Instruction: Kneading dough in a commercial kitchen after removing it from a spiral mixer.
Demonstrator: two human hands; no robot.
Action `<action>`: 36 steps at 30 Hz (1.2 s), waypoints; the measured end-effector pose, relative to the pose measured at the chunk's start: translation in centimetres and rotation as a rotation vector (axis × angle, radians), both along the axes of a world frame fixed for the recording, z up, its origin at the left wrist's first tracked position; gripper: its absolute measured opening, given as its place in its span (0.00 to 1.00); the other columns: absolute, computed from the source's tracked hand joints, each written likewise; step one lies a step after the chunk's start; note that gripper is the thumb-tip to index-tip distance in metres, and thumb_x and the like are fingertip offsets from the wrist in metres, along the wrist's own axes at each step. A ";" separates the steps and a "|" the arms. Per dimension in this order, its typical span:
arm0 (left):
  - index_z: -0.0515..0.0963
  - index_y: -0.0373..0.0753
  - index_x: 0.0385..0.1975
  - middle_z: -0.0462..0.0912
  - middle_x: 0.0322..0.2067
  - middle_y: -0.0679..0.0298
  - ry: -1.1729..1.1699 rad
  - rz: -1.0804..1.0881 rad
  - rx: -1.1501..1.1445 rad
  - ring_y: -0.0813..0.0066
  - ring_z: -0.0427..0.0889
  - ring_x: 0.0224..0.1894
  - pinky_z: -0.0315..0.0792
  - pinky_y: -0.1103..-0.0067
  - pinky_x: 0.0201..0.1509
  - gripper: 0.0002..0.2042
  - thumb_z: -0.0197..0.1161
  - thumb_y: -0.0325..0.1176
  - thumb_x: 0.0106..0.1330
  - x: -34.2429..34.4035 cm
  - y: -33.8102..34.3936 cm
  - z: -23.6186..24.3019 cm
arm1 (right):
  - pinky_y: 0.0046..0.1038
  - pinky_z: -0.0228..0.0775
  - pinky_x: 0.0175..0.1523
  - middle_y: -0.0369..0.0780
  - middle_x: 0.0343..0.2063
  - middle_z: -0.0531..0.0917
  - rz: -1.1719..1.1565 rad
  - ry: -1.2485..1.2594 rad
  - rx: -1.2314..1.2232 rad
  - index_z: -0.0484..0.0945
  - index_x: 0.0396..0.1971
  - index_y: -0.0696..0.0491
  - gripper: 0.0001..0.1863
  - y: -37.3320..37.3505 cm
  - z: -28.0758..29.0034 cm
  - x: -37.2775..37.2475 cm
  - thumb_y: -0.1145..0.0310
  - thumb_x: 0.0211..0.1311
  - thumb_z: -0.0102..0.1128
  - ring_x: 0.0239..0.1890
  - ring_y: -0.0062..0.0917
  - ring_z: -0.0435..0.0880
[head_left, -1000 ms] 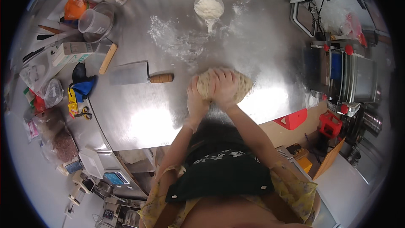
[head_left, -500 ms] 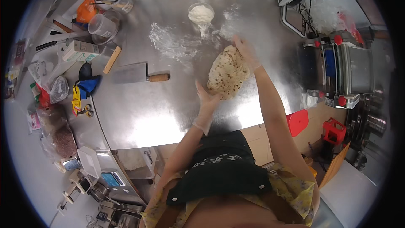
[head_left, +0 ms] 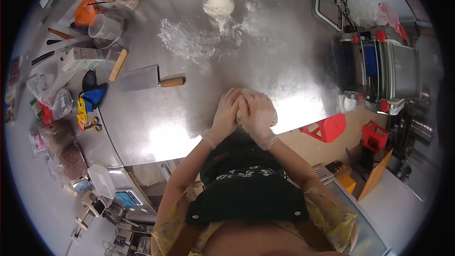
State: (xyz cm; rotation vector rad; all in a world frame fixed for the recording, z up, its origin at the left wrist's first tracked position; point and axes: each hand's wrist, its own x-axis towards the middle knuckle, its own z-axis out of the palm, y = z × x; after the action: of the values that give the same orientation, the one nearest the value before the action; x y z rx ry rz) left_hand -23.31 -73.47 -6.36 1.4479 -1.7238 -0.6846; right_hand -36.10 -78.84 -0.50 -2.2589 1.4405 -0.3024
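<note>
At the centre of the frame, in the head view, the person's two gloved hands are bunched together over a lump of speckled dough (head_left: 240, 115), low on the steel table (head_left: 294, 61) and close to its near edge. A half second ago the dough lay broad and in plain sight with a hand at either end; now the hands have closed in and it is almost covered, which I take as a passage from shifting it to gathering or pressing it. The left hand (head_left: 226, 114) curves along its left side; the right hand (head_left: 257, 115) cups over its top and right, fingers bent, though how tightly they grip I can't tell. Bare steel stretches above them towards the powder-filled cup (head_left: 218, 6), while a broad-bladed cleaver (head_left: 152, 77) bounds the left and a roller machine (head_left: 405, 73) the far right. Below the edge sits a red stool (head_left: 327, 129).
</note>
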 end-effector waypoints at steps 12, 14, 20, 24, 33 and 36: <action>0.60 0.34 0.64 0.67 0.59 0.47 0.188 0.274 0.463 0.51 0.62 0.66 0.62 0.59 0.65 0.43 0.75 0.35 0.47 4.6 -8.3 -0.7 | 0.35 0.69 0.52 0.44 0.35 0.84 0.161 -0.022 -0.184 0.84 0.38 0.52 0.13 -12.4 -8.2 7.6 0.64 0.57 0.55 0.43 0.36 0.81; 0.60 0.34 0.64 0.68 0.58 0.49 0.569 0.324 0.542 0.54 0.64 0.65 0.63 0.61 0.65 0.43 0.76 0.35 0.47 5.7 -10.3 -0.9 | 0.34 0.70 0.51 0.45 0.35 0.84 0.192 0.030 -0.057 0.85 0.36 0.52 0.13 -15.5 -7.4 9.8 0.64 0.57 0.55 0.43 0.37 0.82; 0.55 0.34 0.67 0.64 0.60 0.49 0.874 0.654 0.717 0.61 0.62 0.66 0.64 0.65 0.66 0.46 0.76 0.36 0.50 -0.9 -9.2 -1.3 | 0.34 0.67 0.58 0.45 0.44 0.86 -0.130 -0.550 0.432 0.84 0.45 0.54 0.30 -21.8 -8.2 5.7 0.43 0.67 0.46 0.51 0.37 0.81; 0.53 0.36 0.70 0.56 0.65 0.42 0.611 0.803 0.585 0.47 0.55 0.68 0.60 0.62 0.68 0.45 0.75 0.37 0.54 -4.0 -5.2 -3.9 | 0.31 0.67 0.57 0.44 0.42 0.86 -0.193 -0.254 0.698 0.86 0.42 0.54 0.31 -20.7 -5.1 -0.1 0.41 0.68 0.45 0.49 0.30 0.82; 0.73 0.37 0.59 0.71 0.61 0.56 0.216 0.084 0.658 0.48 0.62 0.67 0.53 0.53 0.70 0.25 0.52 0.50 0.70 0.4 -6.5 5.7 | 0.36 0.66 0.58 0.46 0.40 0.85 -0.381 0.049 0.441 0.86 0.35 0.56 0.26 -7.4 4.0 -0.5 0.49 0.70 0.47 0.47 0.39 0.80; 0.75 0.41 0.57 0.68 0.64 0.53 -0.024 0.332 0.249 0.45 0.60 0.69 0.47 0.47 0.70 0.22 0.50 0.48 0.70 -4.3 -1.6 4.7 | 0.42 0.61 0.62 0.44 0.46 0.82 -0.206 0.017 -0.108 0.82 0.40 0.53 0.20 -0.6 0.1 -1.8 0.53 0.68 0.48 0.51 0.42 0.76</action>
State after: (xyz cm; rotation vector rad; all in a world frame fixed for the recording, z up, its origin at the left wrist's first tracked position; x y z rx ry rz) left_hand -27.60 -75.04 -1.62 1.8672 -1.4031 -0.7190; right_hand -37.94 -79.42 -0.41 -2.2032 1.7070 -0.4358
